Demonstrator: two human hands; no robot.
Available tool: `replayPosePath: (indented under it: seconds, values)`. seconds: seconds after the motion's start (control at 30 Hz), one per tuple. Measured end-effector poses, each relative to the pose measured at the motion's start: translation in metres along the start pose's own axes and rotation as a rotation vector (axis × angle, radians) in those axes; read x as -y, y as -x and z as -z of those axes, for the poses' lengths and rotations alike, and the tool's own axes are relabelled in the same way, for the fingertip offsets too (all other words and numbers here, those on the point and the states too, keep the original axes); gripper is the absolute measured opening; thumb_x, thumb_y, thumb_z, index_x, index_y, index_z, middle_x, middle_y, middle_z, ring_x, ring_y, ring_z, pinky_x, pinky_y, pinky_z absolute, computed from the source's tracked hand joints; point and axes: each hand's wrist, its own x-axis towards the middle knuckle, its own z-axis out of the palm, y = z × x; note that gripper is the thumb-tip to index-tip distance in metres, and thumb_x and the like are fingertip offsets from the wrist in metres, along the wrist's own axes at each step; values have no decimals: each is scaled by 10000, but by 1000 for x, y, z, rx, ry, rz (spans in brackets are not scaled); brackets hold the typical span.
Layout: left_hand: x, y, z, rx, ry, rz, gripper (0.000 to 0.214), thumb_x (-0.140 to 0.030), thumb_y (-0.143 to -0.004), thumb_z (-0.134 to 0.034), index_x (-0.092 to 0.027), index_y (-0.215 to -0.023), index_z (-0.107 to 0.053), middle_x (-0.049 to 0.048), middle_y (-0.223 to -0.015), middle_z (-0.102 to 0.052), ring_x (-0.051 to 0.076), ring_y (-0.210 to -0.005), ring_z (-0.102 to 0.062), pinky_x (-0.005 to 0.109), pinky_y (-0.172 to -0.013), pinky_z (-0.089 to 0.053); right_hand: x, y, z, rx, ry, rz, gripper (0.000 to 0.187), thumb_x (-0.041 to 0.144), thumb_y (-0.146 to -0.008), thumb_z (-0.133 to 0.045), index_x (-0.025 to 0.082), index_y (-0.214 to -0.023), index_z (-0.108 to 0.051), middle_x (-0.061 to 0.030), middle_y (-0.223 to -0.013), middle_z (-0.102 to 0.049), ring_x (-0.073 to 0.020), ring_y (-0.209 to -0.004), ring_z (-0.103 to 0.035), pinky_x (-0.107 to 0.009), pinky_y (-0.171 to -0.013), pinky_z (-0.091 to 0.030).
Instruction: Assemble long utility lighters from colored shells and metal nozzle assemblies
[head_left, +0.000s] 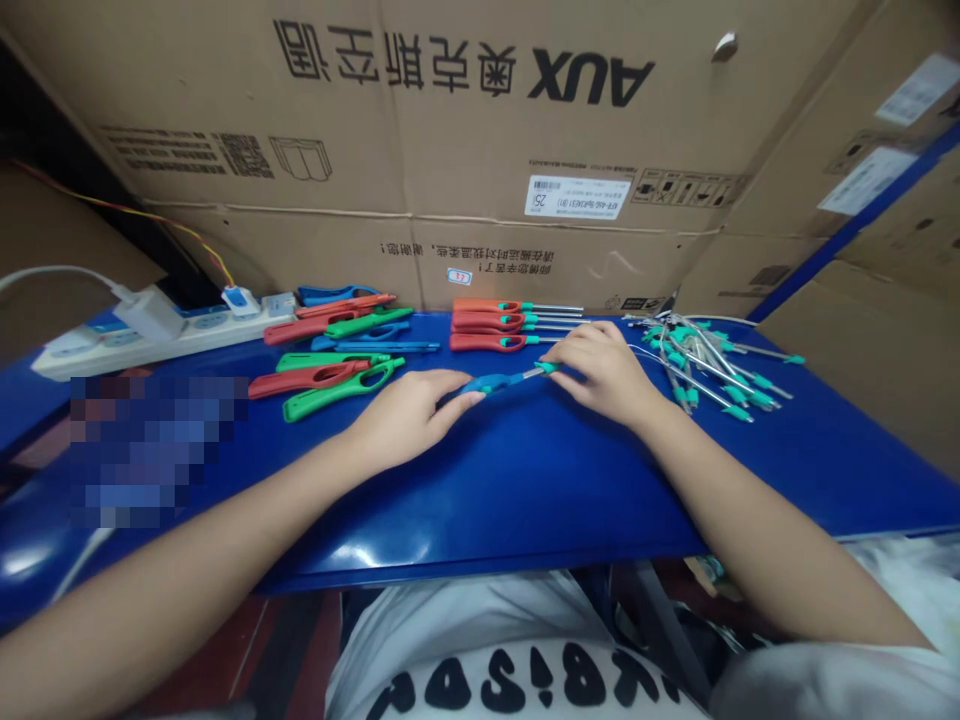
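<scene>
Lighter (495, 382) mid tabletop (525, 480), both hands closed on it.
Left hand (409, 415) grips its grip end, right hand (604, 370) pinches the rod end; red lighters (487, 325) just behind, loose handles (330, 375) toward left edge, rods (705, 365) toward right edge.

The table top (525, 480) is smooth and glossy blue, with bright reflections near its front edge; I cannot tell if it is painted metal or plastic. The blue lighter handle (491, 383) looks like smooth plastic with a little shine, and the loose red and green handles (330, 378) look the same. The thin tubes (705, 365) in the pile are bare shiny metal with teal plastic ends. The cardboard boxes (465, 160) are matt brown, with a white paper label (574, 197). The power strip (150, 335) is white plastic. The white garment (480, 620) is soft cloth.
</scene>
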Motion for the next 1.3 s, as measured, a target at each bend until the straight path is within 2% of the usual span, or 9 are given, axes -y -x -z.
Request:
replayPosePath:
  seconds: [0.1,0.2,0.33,0.4,0.47,0.6,0.87,1.07,1.3]
  values:
    - [-4,-3,-5,174,468,271,515,-587,-981,-478,-155,-944,-756,-2,-566,-588,124,-448,-519,231,-462,-412,14,-3,-3,-34,-12,100,128,245,-990,-585,224,-1020,-708,-59,-994,-784,-229,-946,-641,-429,-905,-390]
    - [-6,-4,-9,260,721,420,538,-614,-948,-518,-133,-930,-760,-38,-481,-478,87,-359,-382,208,-382,-304,23,-5,-6,-29,-10,158,161,224,-1008,-550,217,-1040,-707,-62,-1003,-784,-218,-945,-645,-417,-899,-396]
    - [-5,-2,-10,163,492,271,495,-575,-982,-497,-158,-930,-760,5,-592,-617,123,-469,-541,230,-479,-430,24,-6,-7,9,4,136,160,246,-1013,-550,204,-1028,-703,-68,-1009,-779,-227,-960,-640,-421,-924,-392]
    - [-3,0,-9,62,220,82,432,-514,-1012,-483,-181,-1007,-758,55,-862,-753,188,-747,-699,275,-693,-536,23,-6,-7,43,3,139,176,279,-1022,-553,192,-1046,-703,-73,-1013,-777,-228,-962,-637,-424,-948,-385]
    - [-1,2,-9,-1,-22,-61,394,-461,-1035,-464,-194,-1138,-734,79,-1120,-763,248,-1009,-716,337,-874,-546,22,-6,-7,61,-7,154,205,316,-1025,-561,178,-1074,-705,-79,-1014,-776,-226,-960,-635,-423,-962,-383]
    - [3,4,-8,4,-220,-156,420,-443,-1056,-420,-179,-1244,-688,93,-1195,-751,267,-1047,-723,375,-885,-564,21,-4,-9,81,-10,160,227,325,-1029,-555,170,-1082,-711,-81,-1003,-775,-227,-945,-623,-420,-953,-389]
    - [6,4,-10,6,-94,-170,404,-434,-1048,-451,-165,-1199,-712,94,-1164,-767,244,-1012,-732,332,-880,-539,29,-3,-12,61,-71,186,232,260,-1025,-530,117,-989,-709,-105,-872,-732,-222,-852,-585,-369,-809,-437]
    - [4,1,-8,58,215,-59,416,-485,-1023,-501,-172,-970,-769,39,-955,-791,186,-833,-712,258,-767,-496,29,-2,-11,-11,-67,204,213,240,-1020,-520,126,-980,-696,-109,-835,-716,-226,-823,-569,-373,-767,-436]
    - [5,-4,-5,141,338,56,444,-500,-986,-533,-148,-875,-781,23,-801,-762,146,-681,-629,232,-639,-434,33,-1,-15,-23,-46,244,207,223,-1021,-514,124,-979,-692,-114,-840,-714,-227,-829,-573,-376,-764,-438]
